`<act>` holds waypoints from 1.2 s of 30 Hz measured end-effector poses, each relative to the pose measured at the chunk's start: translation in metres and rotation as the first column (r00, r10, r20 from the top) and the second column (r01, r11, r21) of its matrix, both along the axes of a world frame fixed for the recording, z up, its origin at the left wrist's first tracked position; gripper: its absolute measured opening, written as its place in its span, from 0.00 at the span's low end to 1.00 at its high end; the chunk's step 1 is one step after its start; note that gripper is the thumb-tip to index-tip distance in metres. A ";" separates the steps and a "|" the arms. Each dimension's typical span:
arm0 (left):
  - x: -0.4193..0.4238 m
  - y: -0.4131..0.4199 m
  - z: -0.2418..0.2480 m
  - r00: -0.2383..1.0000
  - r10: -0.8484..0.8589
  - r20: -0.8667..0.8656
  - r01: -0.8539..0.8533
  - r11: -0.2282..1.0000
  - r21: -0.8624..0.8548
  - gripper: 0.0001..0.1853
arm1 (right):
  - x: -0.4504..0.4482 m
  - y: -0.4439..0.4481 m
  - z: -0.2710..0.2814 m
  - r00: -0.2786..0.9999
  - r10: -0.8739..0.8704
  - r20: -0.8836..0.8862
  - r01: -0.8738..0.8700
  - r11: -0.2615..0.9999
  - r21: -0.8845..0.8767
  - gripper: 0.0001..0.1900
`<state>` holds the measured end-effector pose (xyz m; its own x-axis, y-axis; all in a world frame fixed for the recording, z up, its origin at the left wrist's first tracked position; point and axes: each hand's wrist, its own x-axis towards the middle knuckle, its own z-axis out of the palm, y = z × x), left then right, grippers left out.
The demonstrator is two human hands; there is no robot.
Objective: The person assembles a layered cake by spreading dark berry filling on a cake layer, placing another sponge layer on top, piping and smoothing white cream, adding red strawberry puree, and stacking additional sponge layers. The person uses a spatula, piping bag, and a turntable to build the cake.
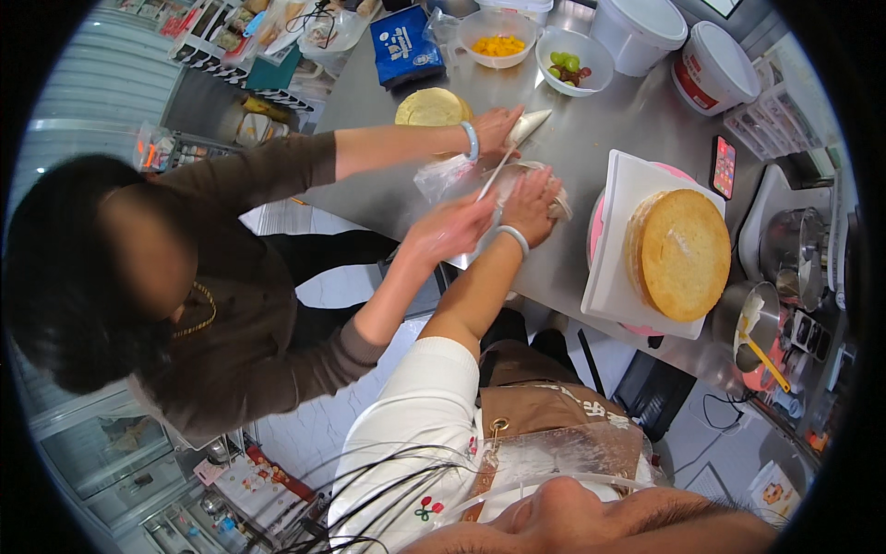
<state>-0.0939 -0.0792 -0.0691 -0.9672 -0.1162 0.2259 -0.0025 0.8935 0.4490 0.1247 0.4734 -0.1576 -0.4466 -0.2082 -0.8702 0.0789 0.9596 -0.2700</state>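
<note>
My left hand [531, 208] presses down on crumpled whitish plastic [562, 202] smeared with cream, on the steel table [609, 131]. This plastic seems to be the wide end of a filled piping bag [530, 127], but hands hide the join. Across the bag a co-worker's hand [493, 131] lies near the filled part. That person's other hand [453, 221] grips a thin white scraper [497, 173], edge on, against the plastic just left of my fingers. My right hand is out of view. Right of my left hand, a round sponge cake [682, 253] rests on a white board [609, 242].
Pale yellow round layers [430, 107] lie behind the co-worker's wrist. Bowls of diced yellow fruit [498, 46] and grapes [569, 68] stand farther back, beside white tubs [716, 69]. A phone [723, 166] and a steel bowl with a yellow-handled spatula [765, 360] are at right.
</note>
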 end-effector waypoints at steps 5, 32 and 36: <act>0.025 -0.036 0.020 0.888 0.094 0.449 -0.188 0.967 0.170 0.25 | -0.006 -0.001 -0.003 1.000 0.010 -0.010 -0.011 1.000 -0.011 0.24; 0.046 -0.056 0.092 0.920 0.340 0.197 -0.288 0.924 -0.251 0.24 | -0.022 0.025 -0.036 0.994 0.065 -0.084 -0.068 0.997 -0.038 0.24; 0.041 -0.050 0.085 0.928 0.313 0.203 -0.255 0.929 -0.268 0.22 | -0.024 0.030 -0.052 0.990 0.084 -0.111 -0.086 0.996 -0.015 0.24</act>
<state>-0.0524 -0.1295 0.0164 -0.9292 -0.3666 0.0474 -0.3528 0.9176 0.1830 0.1009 0.5037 -0.2098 -0.5195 -0.2664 -0.8119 -0.0342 0.9559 -0.2917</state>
